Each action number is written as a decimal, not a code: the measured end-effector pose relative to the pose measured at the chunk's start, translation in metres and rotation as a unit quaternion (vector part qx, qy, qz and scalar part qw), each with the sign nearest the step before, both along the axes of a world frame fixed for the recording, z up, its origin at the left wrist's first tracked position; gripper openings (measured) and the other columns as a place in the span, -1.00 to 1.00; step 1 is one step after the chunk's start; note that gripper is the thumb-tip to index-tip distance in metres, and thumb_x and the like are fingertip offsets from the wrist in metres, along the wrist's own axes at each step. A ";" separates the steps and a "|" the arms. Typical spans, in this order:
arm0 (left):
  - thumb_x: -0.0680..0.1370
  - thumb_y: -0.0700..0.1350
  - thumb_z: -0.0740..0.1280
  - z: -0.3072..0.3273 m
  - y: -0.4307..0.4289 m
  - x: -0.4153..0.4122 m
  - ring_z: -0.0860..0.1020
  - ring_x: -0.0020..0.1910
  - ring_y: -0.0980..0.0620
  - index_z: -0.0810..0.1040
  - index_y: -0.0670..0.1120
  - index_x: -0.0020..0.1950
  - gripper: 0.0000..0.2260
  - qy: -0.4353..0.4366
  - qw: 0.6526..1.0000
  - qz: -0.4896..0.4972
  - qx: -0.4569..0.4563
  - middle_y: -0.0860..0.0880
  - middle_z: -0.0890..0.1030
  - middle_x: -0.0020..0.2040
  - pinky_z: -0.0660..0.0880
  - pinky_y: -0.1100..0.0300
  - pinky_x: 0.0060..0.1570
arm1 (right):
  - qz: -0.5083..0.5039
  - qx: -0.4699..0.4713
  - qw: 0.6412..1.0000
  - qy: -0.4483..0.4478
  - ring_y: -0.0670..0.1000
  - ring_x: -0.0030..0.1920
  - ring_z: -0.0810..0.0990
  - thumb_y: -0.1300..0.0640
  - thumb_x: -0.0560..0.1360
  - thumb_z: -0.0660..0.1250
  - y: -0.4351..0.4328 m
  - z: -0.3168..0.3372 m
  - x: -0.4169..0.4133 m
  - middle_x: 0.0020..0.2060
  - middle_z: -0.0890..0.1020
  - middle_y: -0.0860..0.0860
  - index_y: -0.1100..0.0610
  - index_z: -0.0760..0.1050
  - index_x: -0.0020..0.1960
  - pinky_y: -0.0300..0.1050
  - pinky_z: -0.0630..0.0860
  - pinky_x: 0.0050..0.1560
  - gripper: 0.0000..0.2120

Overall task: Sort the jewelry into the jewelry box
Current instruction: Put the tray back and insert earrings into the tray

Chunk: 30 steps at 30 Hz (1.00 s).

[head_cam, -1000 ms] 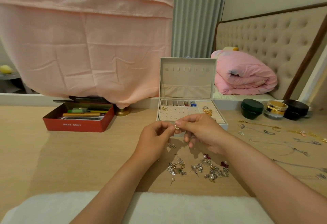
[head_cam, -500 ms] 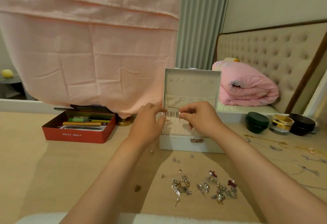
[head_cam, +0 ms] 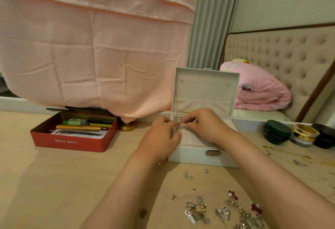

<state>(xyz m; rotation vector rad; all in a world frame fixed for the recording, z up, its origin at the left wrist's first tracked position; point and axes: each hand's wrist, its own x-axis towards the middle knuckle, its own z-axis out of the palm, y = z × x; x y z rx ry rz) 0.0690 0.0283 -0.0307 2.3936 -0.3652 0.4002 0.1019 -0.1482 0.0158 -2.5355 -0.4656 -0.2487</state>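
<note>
A white jewelry box (head_cam: 195, 158) stands open on the wooden table, its lid upright. Both hands hover over its perforated earring tray. My left hand (head_cam: 161, 136) and my right hand (head_cam: 203, 125) together pinch a small silver earring (head_cam: 181, 126) between their fingertips, just above the tray's back left part. A pile of silver and red earrings (head_cam: 223, 210) lies on the table in front of the box, with a few loose studs (head_cam: 187, 176) closer to it.
A red tin (head_cam: 72, 138) with pens sits at the left. Round dark jars (head_cam: 276, 132) and a gold one (head_cam: 304, 134) stand at the right, with chains (head_cam: 286, 156) spread near them. A pink cloth hangs behind; a bed lies beyond the table.
Both hands carried the small earring from above the table pile forward to over the box's tray. The view has moved closer to the box.
</note>
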 end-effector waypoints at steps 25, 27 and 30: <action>0.60 0.05 0.26 -0.004 0.005 0.000 0.41 0.28 0.08 0.41 0.13 0.44 -0.61 -0.001 0.999 -0.008 -0.038 0.10 0.43 0.28 0.41 0.12 0.24 | 0.001 -0.112 0.993 -0.036 -0.07 0.05 0.61 0.07 0.54 0.41 0.008 0.009 -0.007 -0.01 0.69 -0.13 -0.06 0.67 0.09 -0.05 0.55 0.10 -0.85; 0.60 0.06 0.26 -0.004 0.004 0.001 0.41 0.26 0.09 0.45 0.12 0.40 -0.64 -0.002 0.999 -0.010 -0.034 0.11 0.43 0.24 0.39 0.15 0.21 | -0.002 -0.118 0.992 -0.039 -0.07 0.05 0.61 0.07 0.55 0.39 0.009 0.006 -0.008 -0.01 0.70 -0.14 -0.08 0.69 0.05 -0.06 0.54 0.08 -0.86; 0.60 0.07 0.26 -0.003 0.004 -0.001 0.41 0.25 0.09 0.46 0.12 0.40 -0.65 -0.004 1.000 -0.009 -0.024 0.10 0.43 0.24 0.40 0.16 0.19 | 0.000 -0.104 0.994 -0.041 -0.05 0.08 0.60 0.09 0.55 0.38 0.008 0.007 -0.013 0.02 0.69 -0.12 -0.07 0.67 0.13 -0.02 0.54 0.14 -0.82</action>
